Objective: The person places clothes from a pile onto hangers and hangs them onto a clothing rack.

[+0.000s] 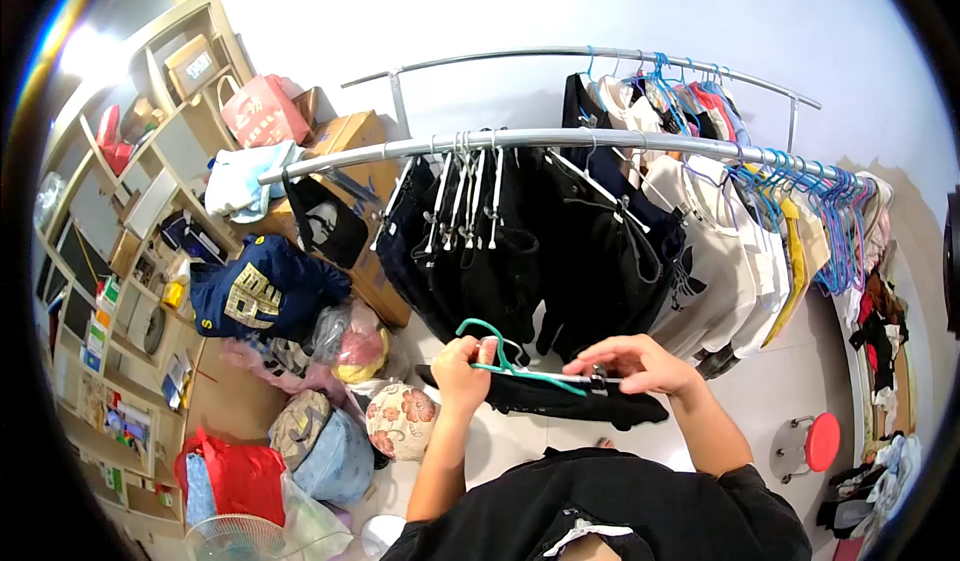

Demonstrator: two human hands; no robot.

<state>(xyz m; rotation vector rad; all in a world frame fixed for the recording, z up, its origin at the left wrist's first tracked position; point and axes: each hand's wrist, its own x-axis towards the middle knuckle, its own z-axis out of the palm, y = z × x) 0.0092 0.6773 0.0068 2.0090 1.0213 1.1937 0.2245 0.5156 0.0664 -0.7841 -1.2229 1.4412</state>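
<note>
My left hand (464, 373) is closed around a green hanger (497, 344) and the end of a white clip hanger. From the clip hanger hangs a folded black garment (560, 401), held level in front of my chest. My right hand (635, 364) is at the right end of that hanger, by its black clip (599, 373), with fingers partly spread; whether the fingertips pinch the hanger bar is hard to tell. Just beyond my hands, several black trousers (500, 271) hang from the front metal rail (540, 138) on white clip hangers.
Light shirts (700, 256) and blue hangers (840, 221) fill the rail's right part. Another rail (480, 58) stands behind. At left are shelves (130, 251), a cardboard box (375, 261), a navy bag (268, 286) and a red bag (240, 476). A red stool (822, 442) is at right.
</note>
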